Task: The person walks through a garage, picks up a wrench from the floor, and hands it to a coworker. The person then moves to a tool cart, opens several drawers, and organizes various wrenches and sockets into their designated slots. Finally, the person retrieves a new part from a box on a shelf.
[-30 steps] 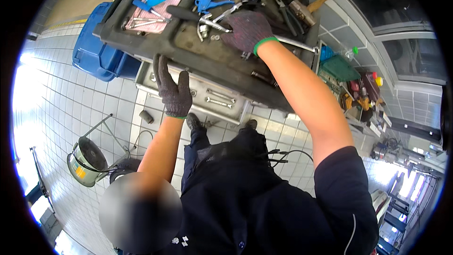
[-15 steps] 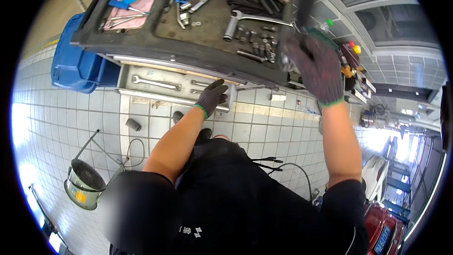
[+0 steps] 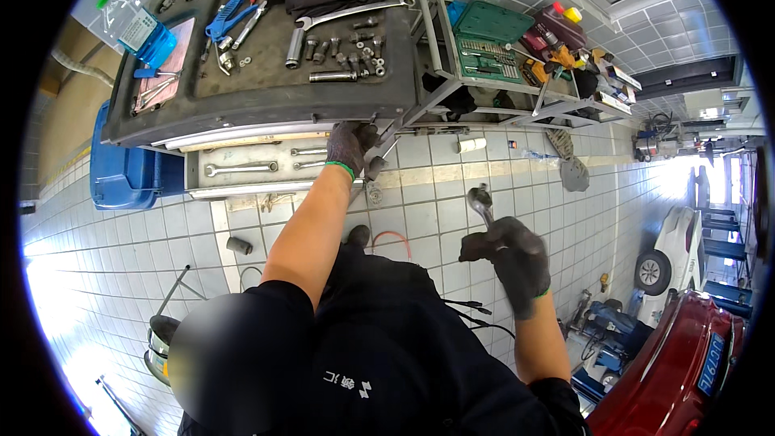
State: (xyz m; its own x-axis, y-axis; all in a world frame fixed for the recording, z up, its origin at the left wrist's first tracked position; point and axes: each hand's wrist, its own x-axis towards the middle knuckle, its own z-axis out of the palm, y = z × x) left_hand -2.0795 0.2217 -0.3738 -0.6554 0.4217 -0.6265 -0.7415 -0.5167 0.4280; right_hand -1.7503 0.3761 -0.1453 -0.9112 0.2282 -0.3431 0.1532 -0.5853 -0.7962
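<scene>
Left hand (image 3: pixel 349 145), dark knit glove, grips the front edge of the open grey steel drawer (image 3: pixel 250 171) under the tool cart top. Right hand (image 3: pixel 513 254) is closed around a chrome ratchet wrench (image 3: pixel 481 203), head up, well clear of the cart. Advice: keep the wrench away from the drawer; push the drawer squarely.

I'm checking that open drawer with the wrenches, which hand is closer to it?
Left. The left hand touches the drawer at its front corner; the right hand holds a ratchet well off beside it.

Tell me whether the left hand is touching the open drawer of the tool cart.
Touching. In the head view the gloved left hand rests on the front edge of the open drawer, fingers curled over it with no gap. The right hand holds a ratchet apart from it.
</scene>
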